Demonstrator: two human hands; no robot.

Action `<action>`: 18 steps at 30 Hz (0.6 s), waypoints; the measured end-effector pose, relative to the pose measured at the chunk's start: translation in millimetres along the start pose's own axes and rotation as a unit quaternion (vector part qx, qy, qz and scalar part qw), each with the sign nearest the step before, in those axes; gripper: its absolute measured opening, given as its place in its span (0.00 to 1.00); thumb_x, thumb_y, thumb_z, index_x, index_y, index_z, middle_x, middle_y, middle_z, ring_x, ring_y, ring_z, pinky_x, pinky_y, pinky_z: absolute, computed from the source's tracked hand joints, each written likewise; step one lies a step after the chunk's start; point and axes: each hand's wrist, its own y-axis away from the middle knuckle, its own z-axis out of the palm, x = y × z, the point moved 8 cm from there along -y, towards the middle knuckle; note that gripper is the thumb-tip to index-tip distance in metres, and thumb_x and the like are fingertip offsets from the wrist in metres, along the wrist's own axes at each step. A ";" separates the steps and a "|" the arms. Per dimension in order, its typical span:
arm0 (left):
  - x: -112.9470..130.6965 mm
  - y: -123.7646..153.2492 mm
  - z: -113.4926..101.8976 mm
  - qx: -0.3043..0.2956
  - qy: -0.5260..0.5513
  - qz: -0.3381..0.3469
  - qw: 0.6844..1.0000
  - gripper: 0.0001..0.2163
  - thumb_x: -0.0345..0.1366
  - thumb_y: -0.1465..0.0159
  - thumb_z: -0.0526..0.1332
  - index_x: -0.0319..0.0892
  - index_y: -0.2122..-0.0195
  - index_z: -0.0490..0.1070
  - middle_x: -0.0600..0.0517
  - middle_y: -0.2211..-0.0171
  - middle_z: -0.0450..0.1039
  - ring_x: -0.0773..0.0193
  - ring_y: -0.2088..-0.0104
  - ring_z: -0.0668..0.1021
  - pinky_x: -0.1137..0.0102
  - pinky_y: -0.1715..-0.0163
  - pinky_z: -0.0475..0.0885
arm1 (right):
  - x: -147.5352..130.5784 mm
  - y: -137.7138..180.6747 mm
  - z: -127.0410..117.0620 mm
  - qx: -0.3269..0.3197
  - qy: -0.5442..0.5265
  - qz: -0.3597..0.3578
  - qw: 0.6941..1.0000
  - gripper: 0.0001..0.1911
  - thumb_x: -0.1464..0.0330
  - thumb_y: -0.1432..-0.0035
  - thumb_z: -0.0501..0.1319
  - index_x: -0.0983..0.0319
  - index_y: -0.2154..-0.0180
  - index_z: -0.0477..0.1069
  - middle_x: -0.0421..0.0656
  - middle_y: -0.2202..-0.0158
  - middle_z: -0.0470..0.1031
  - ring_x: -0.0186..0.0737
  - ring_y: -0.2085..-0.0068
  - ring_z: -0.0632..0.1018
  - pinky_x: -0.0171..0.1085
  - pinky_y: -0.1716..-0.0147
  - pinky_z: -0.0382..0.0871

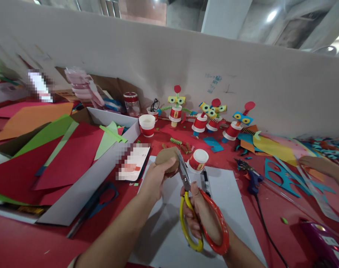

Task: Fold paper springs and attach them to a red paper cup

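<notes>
My left hand (155,178) pinches a rounded brown cardboard piece (166,157) above a white sheet (231,201). My right hand (203,214) grips scissors (199,208) with one yellow and one red handle loop. The blades point up at the right edge of the cardboard. An upside-down paper cup with a red band (197,160) stands just right of the blades. A black pen (205,182) lies on the white sheet behind my right hand.
Coloured paper sheets (60,149) fill a grey box lid at left. Paper-cup robot figures (211,119) stand along the wall. A blue glue gun (252,178) with a black cord lies at right. Another person's hand (316,163) rests at the far right. Dark scissors (99,201) lie at left.
</notes>
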 end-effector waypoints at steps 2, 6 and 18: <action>-3.3 0.5 -1.7 0.022 -0.010 0.014 1.000 0.15 0.34 0.56 0.72 0.37 0.66 0.76 0.48 0.69 0.79 0.62 0.69 0.78 0.69 0.68 0.73 | 1.9 -1.5 1.2 -0.009 0.004 0.005 1.000 0.33 0.35 0.52 0.51 0.57 0.63 0.59 0.29 0.83 0.57 0.24 0.87 0.54 0.24 0.92 0.52; -4.7 -2.3 -9.8 0.048 -0.037 -0.002 0.998 0.16 0.32 0.60 0.72 0.35 0.69 0.76 0.47 0.70 0.79 0.61 0.68 0.78 0.67 0.65 0.71 | 3.4 -3.8 2.3 -0.031 0.005 0.011 0.999 0.37 0.33 0.55 0.49 0.58 0.61 0.60 0.30 0.83 0.59 0.25 0.87 0.56 0.26 0.91 0.56; -3.0 4.0 4.6 -0.028 -0.055 -0.015 0.998 0.16 0.30 0.59 0.71 0.35 0.66 0.78 0.46 0.68 0.80 0.60 0.67 0.78 0.67 0.64 0.71 | -1.7 -0.6 2.4 -0.045 -0.034 -0.012 0.998 0.36 0.35 0.51 0.48 0.59 0.57 0.61 0.32 0.80 0.61 0.27 0.85 0.60 0.28 0.88 0.60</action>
